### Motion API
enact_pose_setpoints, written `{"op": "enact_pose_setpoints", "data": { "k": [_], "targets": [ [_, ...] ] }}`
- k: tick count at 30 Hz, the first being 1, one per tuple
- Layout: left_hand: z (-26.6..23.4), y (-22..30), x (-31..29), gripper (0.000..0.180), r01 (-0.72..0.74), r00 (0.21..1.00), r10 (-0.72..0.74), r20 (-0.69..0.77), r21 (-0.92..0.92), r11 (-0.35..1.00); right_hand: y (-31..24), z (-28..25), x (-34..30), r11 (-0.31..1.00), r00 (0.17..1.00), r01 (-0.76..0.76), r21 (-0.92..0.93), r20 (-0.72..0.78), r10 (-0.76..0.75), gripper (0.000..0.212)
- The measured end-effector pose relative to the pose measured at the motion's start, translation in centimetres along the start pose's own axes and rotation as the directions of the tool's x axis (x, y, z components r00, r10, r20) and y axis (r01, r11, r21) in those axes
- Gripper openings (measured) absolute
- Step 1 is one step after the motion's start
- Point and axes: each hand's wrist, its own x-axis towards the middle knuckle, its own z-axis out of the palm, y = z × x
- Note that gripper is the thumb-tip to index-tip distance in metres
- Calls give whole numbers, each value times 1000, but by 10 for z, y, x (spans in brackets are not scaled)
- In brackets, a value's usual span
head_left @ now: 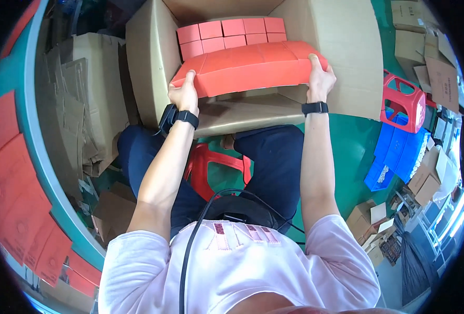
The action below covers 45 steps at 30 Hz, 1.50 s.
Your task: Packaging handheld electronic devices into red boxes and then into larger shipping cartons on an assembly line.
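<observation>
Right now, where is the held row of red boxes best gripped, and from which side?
Probably both ends of the red row, pressed inward from left and right, where left hand and right hand hold it: seams suggest separate boxes that could part.

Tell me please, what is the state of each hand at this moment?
Left hand: closed, holding the left end of the row of red boxes.
Right hand: closed, holding the same row's right end.

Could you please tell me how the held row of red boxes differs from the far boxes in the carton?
The held row is gripped between the left hand and right hand; neither hand touches the far boxes. The held row shows a single line, while the far boxes show two lines of five. Both are red.
</observation>
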Motion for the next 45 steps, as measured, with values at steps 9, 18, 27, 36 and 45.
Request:
{"op": "enact_pose_setpoints", "data": {
  "k": [9, 18, 27, 36, 45],
  "targets": [
    [-45, 46, -80, 45, -63, 992, 112, 64, -521, 851, -118, -125, -88, 769, 877, 470, 434, -127, -464, 25],
    [-75, 79, -106, 44, -111, 974, 217, 58, -717, 689, -144, -165, -124, 693, 837, 528, 491, -163, -523, 28],
    [-103, 118, -133, 36, 69, 974, 162, 156, -893, 445, -236, -211, -212, 422, 512, 847, 321, -286, -810, 33],
    [-163, 166, -193, 47, 46, 920, 376, 109, -984, 172, -289, -355, -254, -325, -442, 720, -612, -43, -896, 22],
    [-256, 201, -312, 52, -281, 796, 565, -219, -959, 24, -283, -435, -244, -349, -206, 929, 125, -609, -766, 23]
  ]
}}
